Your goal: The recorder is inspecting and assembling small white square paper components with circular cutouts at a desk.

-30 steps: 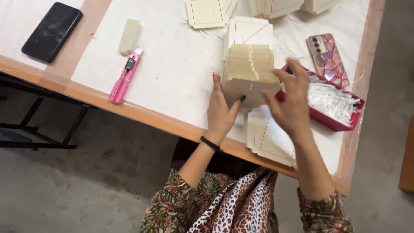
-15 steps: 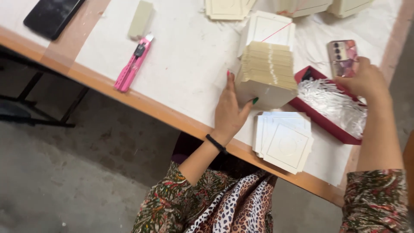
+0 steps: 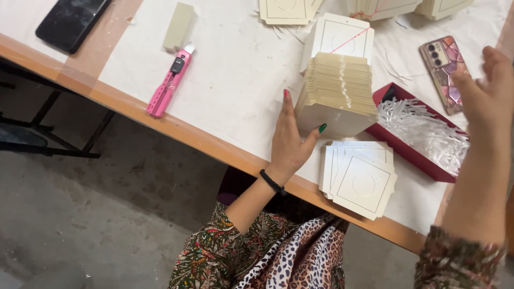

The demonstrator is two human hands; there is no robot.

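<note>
At the table's near edge, we see the left hand flat and upright, fingers straight, thumb hooked under the tall stack of cream cards, steadying its left side. At three o'clock from the stack, the right hand hangs raised and spread wide, holding nothing, over the patterned phone and red tray.

Bare paper left of card stack; red tray crowds right

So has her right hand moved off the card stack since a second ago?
Yes. The right hand has left the card stack and swung right, now beside the patterned phone.
</note>
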